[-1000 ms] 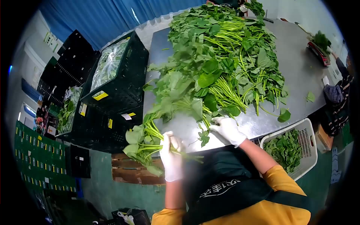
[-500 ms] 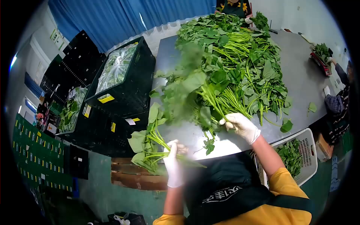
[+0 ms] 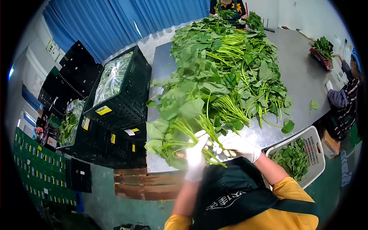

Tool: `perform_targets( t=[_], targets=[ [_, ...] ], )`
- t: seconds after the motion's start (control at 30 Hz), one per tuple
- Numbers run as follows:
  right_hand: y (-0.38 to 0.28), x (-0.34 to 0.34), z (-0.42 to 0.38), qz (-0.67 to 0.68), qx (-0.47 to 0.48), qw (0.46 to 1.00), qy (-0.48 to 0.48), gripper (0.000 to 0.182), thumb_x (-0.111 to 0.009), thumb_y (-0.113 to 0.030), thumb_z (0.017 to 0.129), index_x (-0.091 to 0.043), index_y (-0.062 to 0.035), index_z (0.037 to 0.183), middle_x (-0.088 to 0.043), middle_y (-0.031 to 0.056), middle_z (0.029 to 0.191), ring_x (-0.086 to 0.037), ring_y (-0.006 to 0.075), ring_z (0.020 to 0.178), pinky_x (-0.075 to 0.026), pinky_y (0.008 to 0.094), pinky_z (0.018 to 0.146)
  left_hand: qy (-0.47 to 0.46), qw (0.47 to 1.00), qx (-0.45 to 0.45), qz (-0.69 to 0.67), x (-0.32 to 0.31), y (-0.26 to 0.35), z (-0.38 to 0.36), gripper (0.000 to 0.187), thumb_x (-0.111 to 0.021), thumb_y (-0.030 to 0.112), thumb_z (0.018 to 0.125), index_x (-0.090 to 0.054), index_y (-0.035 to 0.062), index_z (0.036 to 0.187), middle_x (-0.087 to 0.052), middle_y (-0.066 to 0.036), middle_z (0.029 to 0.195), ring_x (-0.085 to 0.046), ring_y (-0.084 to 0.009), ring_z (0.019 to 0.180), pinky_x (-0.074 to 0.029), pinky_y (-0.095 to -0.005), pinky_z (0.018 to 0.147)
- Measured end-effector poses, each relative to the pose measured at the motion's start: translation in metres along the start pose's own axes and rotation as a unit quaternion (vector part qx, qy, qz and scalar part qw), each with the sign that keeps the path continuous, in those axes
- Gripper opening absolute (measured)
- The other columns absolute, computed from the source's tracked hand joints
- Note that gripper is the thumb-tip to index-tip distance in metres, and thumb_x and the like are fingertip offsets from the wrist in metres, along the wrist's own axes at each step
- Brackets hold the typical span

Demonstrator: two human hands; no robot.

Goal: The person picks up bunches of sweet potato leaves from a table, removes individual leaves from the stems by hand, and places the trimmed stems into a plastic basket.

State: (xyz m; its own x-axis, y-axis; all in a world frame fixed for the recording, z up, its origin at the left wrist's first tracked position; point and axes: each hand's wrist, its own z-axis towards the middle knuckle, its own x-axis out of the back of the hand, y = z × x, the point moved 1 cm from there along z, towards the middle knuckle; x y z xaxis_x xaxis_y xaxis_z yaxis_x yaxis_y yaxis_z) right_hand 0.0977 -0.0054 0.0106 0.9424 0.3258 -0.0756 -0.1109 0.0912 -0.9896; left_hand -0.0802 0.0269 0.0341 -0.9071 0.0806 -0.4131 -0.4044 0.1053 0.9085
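My left hand (image 3: pixel 196 155) wears a white glove and is closed around the stems of a bunch of leafy greens (image 3: pixel 176 134), which look like sweet potato leaves. Their leaves spread to the left over the table edge, and the cut ends stick out below my palm. Close by on the right, my gloved right hand (image 3: pixel 239 147) has its fingers pinched on green stems (image 3: pixel 210 130) that rise toward the pile; my fingers partly cover them. Beyond both hands lies a large heap of the same greens (image 3: pixel 230 76), stems and leaves mixed.
The heap sits on a metal table (image 3: pixel 299 69). A white basket (image 3: pixel 319 153) of greens stands at my right. Dark crates (image 3: pixel 126 96) with bagged greens are stacked at left. One person (image 3: pixel 230 7) works at the far end, another (image 3: pixel 345 99) at right beside a red scale (image 3: pixel 321 58).
My left hand has moved up and right with its bunch, close to my right hand. My right hand has shifted slightly down and left. The view has turned a little.
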Motion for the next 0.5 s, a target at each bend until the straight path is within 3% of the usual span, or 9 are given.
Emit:
perform_targets(
  t=[0.03,0.13,0.17,0.27,0.3,0.33,0.4,0.43,0.5],
  targets=[
    [-0.001,-0.001,-0.007,0.025,-0.085,0.996,0.018,0.023,-0.053,-0.017,0.089,-0.069,-0.0022,0.083,-0.063,0.0015,0.07,-0.048,0.006,0.051,-0.037,0.0219,0.047,-0.02,1.0,-0.01,0.006,-0.002,0.0,0.001,0.024,-0.06,0.001,0.085,-0.058,-0.0034,0.109,-0.064,-0.006,0.083,-0.057,-0.0095,0.069,-0.044,-0.0207,0.06],
    [-0.008,0.004,-0.017,-0.003,-0.175,0.985,0.008,0.024,-0.055,-0.022,0.089,-0.071,-0.0032,0.086,-0.065,0.0016,0.071,-0.049,0.0056,0.053,-0.038,0.0224,0.049,-0.027,1.0,0.004,-0.009,-0.013,0.001,-0.001,0.023,-0.062,-0.002,0.083,-0.06,-0.0024,0.106,-0.061,-0.004,0.083,-0.055,-0.008,0.066,-0.044,-0.0197,0.06],
    [0.03,0.021,-0.018,-0.058,-0.185,0.98,-0.033,0.024,-0.059,-0.017,0.089,-0.066,0.0,0.105,-0.067,0.0058,0.089,-0.057,0.0073,0.065,-0.046,0.0221,0.057,-0.027,0.999,0.027,0.015,-0.014,0.001,-0.003,0.023,-0.063,-0.002,0.082,-0.06,-0.002,0.105,-0.062,-0.004,0.085,-0.056,-0.0085,0.068,-0.045,-0.02,0.061],
    [0.007,0.002,-0.026,-0.13,-0.082,0.986,0.072,0.025,-0.058,-0.026,0.088,-0.07,-0.0052,0.096,-0.066,0.0045,0.075,-0.055,0.0105,0.064,-0.045,0.0247,0.063,-0.02,0.996,0.084,-0.007,-0.018,-0.008,-0.003,0.023,-0.064,-0.003,0.081,-0.06,-0.0008,0.104,-0.063,-0.005,0.089,-0.059,-0.0108,0.073,-0.048,-0.0216,0.067],
    [-0.001,0.001,-0.026,-0.034,-0.206,0.978,0.011,0.027,-0.06,-0.014,0.088,-0.064,-0.0013,0.111,-0.066,0.0044,0.099,-0.06,0.011,0.088,-0.048,0.0248,0.079,-0.029,0.997,0.075,0.003,-0.02,-0.011,-0.003,0.023,-0.064,-0.003,0.081,-0.06,-0.0007,0.103,-0.063,-0.005,0.089,-0.06,-0.0116,0.075,-0.049,-0.0226,0.068],
    [-0.005,-0.004,-0.025,-0.23,-0.115,0.966,0.03,0.028,-0.061,-0.012,0.086,-0.063,0.0002,0.112,-0.066,0.0043,0.101,-0.059,0.0108,0.088,-0.046,0.024,0.083,-0.039,0.997,0.067,0.012,-0.022,-0.012,-0.004,0.023,-0.064,-0.003,0.081,-0.059,-0.0007,0.103,-0.063,-0.006,0.09,-0.06,-0.0124,0.076,-0.05,-0.0236,0.068],
    [-0.002,-0.013,-0.028,-0.202,0.011,0.971,0.127,0.024,-0.061,-0.009,0.084,-0.066,0.0026,0.105,-0.067,0.007,0.099,-0.06,0.0113,0.084,-0.046,0.0236,0.082,-0.039,0.995,0.074,0.046,-0.027,-0.013,-0.006,0.022,-0.065,-0.002,0.081,-0.06,-0.0002,0.102,-0.063,-0.006,0.089,-0.06,-0.0124,0.077,-0.05,-0.0245,0.069],
    [-0.002,-0.014,-0.031,-0.202,0.011,0.971,0.131,0.024,-0.061,-0.009,0.084,-0.066,0.0026,0.105,-0.067,0.007,0.099,-0.06,0.0113,0.084,-0.046,0.0236,0.082,-0.037,0.996,0.064,0.058,-0.028,-0.014,-0.006,0.022,-0.066,-0.002,0.081,-0.059,-0.0003,0.102,-0.063,-0.006,0.089,-0.06,-0.0122,0.077,-0.049,-0.0244,0.07],
    [-0.004,-0.015,-0.036,-0.037,-0.032,0.974,0.223,0.018,-0.06,-0.008,0.084,-0.068,0.0045,0.095,-0.068,0.0077,0.094,-0.061,0.0124,0.08,-0.046,0.0246,0.081,-0.036,0.995,0.052,0.072,-0.031,-0.016,-0.007,0.022,-0.066,-0.001,0.081,-0.059,-0.0004,0.102,-0.063,-0.006,0.089,-0.06,-0.0121,0.077,-0.049,-0.0242,0.071]
  ],
)
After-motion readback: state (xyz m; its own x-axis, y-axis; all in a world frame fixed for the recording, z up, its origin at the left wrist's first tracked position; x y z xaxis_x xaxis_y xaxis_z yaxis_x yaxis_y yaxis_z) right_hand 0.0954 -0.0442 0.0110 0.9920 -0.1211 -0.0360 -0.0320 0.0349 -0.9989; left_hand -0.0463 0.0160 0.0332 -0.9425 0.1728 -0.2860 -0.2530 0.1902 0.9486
